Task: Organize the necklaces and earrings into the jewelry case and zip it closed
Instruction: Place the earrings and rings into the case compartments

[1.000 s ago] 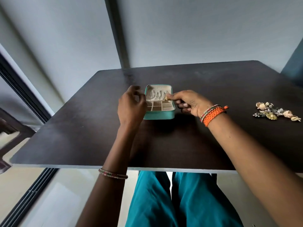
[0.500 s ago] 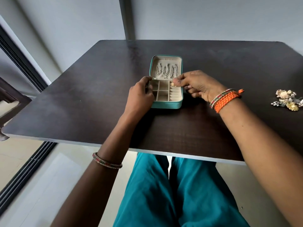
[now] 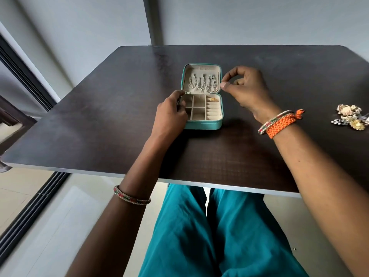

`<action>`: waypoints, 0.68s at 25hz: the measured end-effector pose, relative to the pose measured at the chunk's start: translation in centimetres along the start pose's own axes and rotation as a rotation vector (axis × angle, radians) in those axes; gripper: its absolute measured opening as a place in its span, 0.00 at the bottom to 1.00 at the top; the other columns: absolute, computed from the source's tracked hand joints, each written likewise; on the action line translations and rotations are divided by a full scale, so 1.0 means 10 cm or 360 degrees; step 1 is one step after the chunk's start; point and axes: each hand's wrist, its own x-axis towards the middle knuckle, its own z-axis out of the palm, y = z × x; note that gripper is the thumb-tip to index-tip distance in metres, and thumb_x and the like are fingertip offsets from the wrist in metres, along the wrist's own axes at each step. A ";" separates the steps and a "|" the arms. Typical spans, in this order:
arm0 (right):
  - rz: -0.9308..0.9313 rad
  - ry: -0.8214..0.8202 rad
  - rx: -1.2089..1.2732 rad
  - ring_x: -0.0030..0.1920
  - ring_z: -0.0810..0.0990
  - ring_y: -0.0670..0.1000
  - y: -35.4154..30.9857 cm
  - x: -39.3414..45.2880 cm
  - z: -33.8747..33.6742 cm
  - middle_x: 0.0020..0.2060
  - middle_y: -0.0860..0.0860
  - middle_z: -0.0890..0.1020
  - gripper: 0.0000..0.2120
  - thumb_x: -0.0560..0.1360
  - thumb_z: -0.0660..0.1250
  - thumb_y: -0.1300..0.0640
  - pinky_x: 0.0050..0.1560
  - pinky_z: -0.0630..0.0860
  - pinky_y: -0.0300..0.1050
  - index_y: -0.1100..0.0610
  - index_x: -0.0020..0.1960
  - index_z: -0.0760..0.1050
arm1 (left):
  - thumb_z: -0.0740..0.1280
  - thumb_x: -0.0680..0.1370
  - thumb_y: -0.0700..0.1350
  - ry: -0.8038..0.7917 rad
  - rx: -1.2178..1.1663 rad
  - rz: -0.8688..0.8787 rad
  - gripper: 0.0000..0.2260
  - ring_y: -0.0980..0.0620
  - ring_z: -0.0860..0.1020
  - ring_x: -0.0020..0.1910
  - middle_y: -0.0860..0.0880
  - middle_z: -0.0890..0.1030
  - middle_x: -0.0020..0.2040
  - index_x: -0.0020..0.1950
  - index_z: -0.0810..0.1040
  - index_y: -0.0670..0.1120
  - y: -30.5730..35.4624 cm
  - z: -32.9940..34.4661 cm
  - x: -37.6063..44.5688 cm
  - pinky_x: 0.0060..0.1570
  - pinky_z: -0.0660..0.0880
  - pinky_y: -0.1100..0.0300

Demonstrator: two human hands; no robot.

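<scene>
My left hand (image 3: 171, 112) curls around the 9 o'clock wall of the open jewelry case (image 3: 202, 124), steadying it mid-bench (image 3: 99, 120). My right hand (image 3: 242, 86) is pinched near the lid's 3 o'clock edge; whether it holds anything I cannot tell. Necklaces (image 3: 202, 83) hang in the lid, one gold earring (image 3: 213, 99) sits inside. The loose earrings (image 3: 350, 118) wait at 3 o'clock: I should fetch them singly, one per slot

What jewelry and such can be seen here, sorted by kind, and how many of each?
Jewelry case: 1
Necklaces hung in the lid: 3
Gold earring in a compartment: 1
Loose earring pile on the table: 1
Total: 6
</scene>
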 end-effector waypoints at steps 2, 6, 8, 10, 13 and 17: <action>-0.0270 0.0033 -0.0348 0.21 0.64 0.45 -0.08 -0.09 -0.05 0.18 0.45 0.69 0.09 0.70 0.63 0.61 0.28 0.62 0.37 0.50 0.40 0.80 | 0.58 0.80 0.40 -0.0003 0.0000 0.0000 0.16 0.47 0.76 0.59 0.44 0.80 0.59 0.67 0.73 0.46 0.00 0.00 0.00 0.52 0.68 0.65; -0.0343 -0.0010 -0.0847 0.32 0.70 0.49 -0.22 -0.25 0.00 0.26 0.44 0.73 0.14 0.71 0.60 0.60 0.38 0.65 0.40 0.48 0.45 0.83 | 0.58 0.80 0.40 -0.0005 -0.0009 -0.0004 0.16 0.47 0.76 0.60 0.44 0.80 0.60 0.67 0.73 0.45 0.00 0.00 0.00 0.55 0.70 0.62; -0.0344 -0.0016 -0.0907 0.35 0.71 0.49 -0.22 -0.26 0.02 0.34 0.49 0.81 0.15 0.72 0.60 0.60 0.40 0.67 0.41 0.48 0.47 0.84 | 0.58 0.80 0.40 -0.0002 -0.0007 -0.0002 0.16 0.47 0.76 0.60 0.43 0.80 0.60 0.67 0.73 0.45 0.00 0.00 0.00 0.56 0.70 0.61; -0.0356 -0.0046 -0.0924 0.36 0.72 0.50 -0.21 -0.26 0.02 0.41 0.51 0.85 0.15 0.74 0.60 0.61 0.41 0.69 0.42 0.48 0.48 0.84 | 0.58 0.80 0.40 0.0000 -0.0002 -0.0003 0.16 0.47 0.76 0.60 0.44 0.80 0.60 0.67 0.73 0.45 0.00 -0.01 0.00 0.56 0.71 0.60; -0.0390 -0.0072 -0.0955 0.41 0.79 0.54 -0.21 -0.28 0.04 0.46 0.51 0.85 0.15 0.74 0.60 0.61 0.43 0.72 0.44 0.49 0.49 0.84 | 0.58 0.80 0.40 -0.0001 -0.0005 0.0007 0.16 0.46 0.76 0.60 0.44 0.80 0.59 0.67 0.73 0.45 0.00 -0.01 0.00 0.57 0.71 0.59; -0.0367 -0.0070 -0.0990 0.41 0.79 0.54 -0.19 -0.27 0.06 0.47 0.51 0.85 0.15 0.75 0.60 0.60 0.44 0.74 0.45 0.48 0.50 0.83 | 0.58 0.80 0.40 0.0007 0.0003 0.0017 0.16 0.46 0.76 0.60 0.44 0.80 0.60 0.67 0.73 0.45 0.00 -0.01 0.00 0.57 0.71 0.59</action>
